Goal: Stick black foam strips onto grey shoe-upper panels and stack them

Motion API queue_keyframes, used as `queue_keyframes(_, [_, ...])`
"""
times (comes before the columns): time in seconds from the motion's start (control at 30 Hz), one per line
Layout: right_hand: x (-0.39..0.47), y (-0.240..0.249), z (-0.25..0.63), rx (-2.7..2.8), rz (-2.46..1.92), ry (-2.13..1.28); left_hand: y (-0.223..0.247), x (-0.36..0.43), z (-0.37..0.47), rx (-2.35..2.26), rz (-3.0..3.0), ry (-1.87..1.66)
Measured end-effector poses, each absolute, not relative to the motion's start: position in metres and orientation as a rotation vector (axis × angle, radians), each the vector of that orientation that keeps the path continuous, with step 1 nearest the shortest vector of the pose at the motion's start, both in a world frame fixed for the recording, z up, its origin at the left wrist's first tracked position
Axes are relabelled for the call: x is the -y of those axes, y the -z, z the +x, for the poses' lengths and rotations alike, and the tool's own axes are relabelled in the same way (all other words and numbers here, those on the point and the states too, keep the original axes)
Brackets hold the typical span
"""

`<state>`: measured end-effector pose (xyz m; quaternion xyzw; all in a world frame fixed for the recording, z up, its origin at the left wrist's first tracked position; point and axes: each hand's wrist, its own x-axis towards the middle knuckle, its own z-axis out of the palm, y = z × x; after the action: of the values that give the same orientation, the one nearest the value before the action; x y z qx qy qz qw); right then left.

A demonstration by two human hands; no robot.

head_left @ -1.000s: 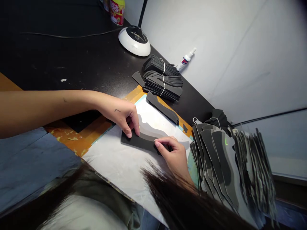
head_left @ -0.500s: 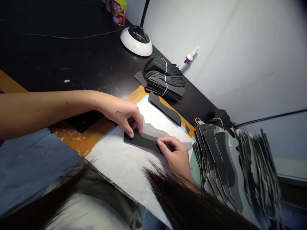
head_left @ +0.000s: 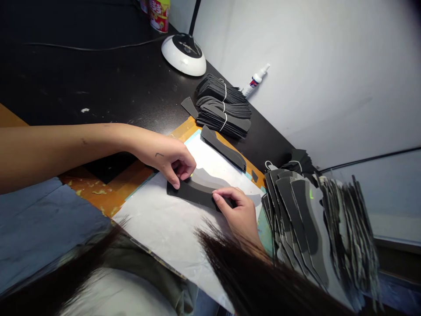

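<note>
1. Handwork on a dark strip [head_left: 194, 195], head view: on the left hand [head_left: 174, 160], the forefinger that reached down beside the thumb half a second ago is now curled back.
2. The change bares more of the strip's left end. The left thumb rests there; whether those loosely curled fingers grip anything cannot be told. The right hand [head_left: 241, 215] pinches the strip's upper edge, thumb and forefinger nearly together, apparently keeping it steady.
3. The strip lies on a wrinkled white sheet [head_left: 148, 215], along a wavy grey piece [head_left: 213, 179] banded in lighter and darker tones.
4. Materials look thin, matt and smooth; bundles [head_left: 223, 118] tied with white bands show layered edges, while a pile [head_left: 302, 219] at right stands ragged and curved.
</note>
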<state>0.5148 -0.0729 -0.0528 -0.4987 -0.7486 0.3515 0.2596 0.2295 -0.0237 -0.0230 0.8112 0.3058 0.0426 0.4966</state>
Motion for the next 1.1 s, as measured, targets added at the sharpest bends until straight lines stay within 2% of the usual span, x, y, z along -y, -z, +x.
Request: queue_keyframes(1.1, [0.0735, 0.0481, 0.5116, 2.097, -1.363, -0.887, 0.0136, 0.0229, 0.2264, -0.684, 2.043, -0.048])
